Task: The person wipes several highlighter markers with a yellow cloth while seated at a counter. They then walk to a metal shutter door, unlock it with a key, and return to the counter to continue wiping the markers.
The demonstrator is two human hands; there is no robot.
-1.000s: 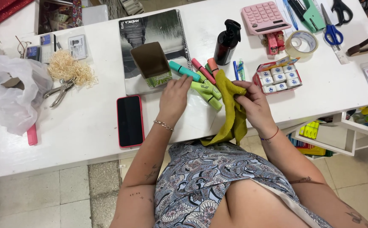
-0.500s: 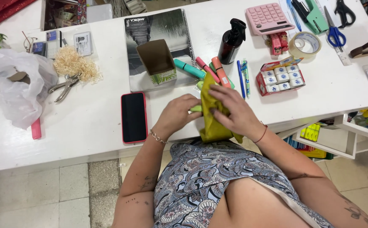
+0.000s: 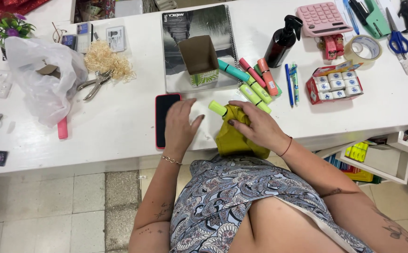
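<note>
While the right hand (image 3: 260, 127) presses its fingers onto a soft yellow pouch (image 3: 234, 136) at the tabletop's (image 3: 110, 126) near edge — light, floppy, best pinched at its rim — the left hand (image 3: 180, 122) rests flat, fingers spread, empty.

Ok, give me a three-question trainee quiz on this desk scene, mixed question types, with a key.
1. True or false: the right hand rests on the yellow-green cloth.
2. The left hand lies beside which thing? A) smartphone B) pink calculator C) blue scissors
3. Fill in: the open cardboard box stands on a spiral ____.

Key: 1 true; 2 A; 3 notebook.
</note>
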